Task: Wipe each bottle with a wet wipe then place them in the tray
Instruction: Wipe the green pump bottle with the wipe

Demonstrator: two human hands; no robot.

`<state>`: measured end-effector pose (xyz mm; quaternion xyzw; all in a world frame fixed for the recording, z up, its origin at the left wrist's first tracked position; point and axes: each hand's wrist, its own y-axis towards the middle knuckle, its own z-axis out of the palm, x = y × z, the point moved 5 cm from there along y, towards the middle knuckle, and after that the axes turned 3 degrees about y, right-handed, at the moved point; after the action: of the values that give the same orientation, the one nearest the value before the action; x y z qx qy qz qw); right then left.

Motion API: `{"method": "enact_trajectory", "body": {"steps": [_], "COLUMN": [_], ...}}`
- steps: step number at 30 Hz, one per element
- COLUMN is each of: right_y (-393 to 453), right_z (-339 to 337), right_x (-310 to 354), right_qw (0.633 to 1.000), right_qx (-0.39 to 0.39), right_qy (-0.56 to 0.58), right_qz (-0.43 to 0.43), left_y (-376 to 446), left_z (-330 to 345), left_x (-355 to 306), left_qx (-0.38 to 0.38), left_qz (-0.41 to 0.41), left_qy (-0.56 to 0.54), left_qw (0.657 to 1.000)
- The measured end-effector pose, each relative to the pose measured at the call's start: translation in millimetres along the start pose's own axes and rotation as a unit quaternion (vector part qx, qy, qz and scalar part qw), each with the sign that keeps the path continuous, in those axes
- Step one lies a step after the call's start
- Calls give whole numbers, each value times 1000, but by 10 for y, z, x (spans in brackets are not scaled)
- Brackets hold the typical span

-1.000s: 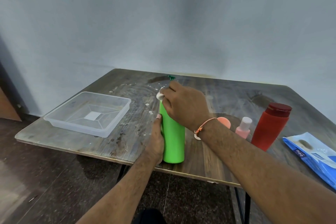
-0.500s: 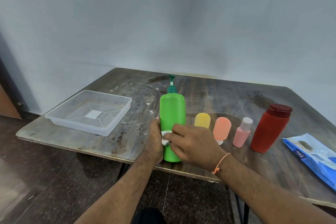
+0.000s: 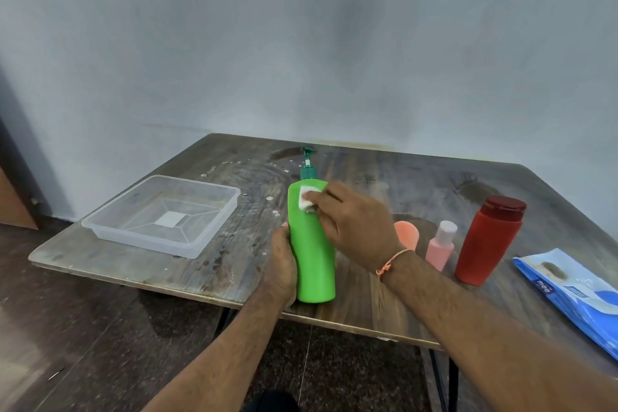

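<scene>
The task looks to be at its first bottle. The green pump bottle (image 3: 312,244) stands upright near the front edge of the tabletop (image 3: 384,177). The left hand (image 3: 282,264) has its grip wrapped round the bottle's lower side, steadying it. The right hand (image 3: 354,221) pinches a folded wet wipe (image 3: 307,199) against the bottle's upper face. The clear tray (image 3: 100,227), well apart to the left, holds no bottles. The orange bottle (image 3: 406,234), pink bottle (image 3: 439,246) and red bottle (image 3: 486,244) stand to the right, seemingly unwiped. The blue wipe pack (image 3: 575,294) lies at the far right.
</scene>
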<state>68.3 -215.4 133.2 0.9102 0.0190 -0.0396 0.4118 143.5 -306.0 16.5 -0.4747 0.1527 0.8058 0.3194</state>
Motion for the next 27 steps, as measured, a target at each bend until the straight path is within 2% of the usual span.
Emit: {"method": "enact_trajectory", "body": {"steps": [7,11,20,27], "right_y": [-777,-978,-481,-423], "right_z": [122,138,81,128], "right_x": [247,228,121,109], "right_qw": [993,994,998,995], "right_qx": [82,76,18,54], "right_qy": [70,78,22,75], "right_qz": [-48,-24,47,33], "left_y": [-6,-33,-67,-62], "left_z": [-10,17,83,78], "left_x": [-1,-42,10,-15], "left_qx": [11,6,41,43], "left_qz": [-10,7,-6,-5], "left_qy": [11,49,42,42], "left_qw": [1000,999,998,998]}}
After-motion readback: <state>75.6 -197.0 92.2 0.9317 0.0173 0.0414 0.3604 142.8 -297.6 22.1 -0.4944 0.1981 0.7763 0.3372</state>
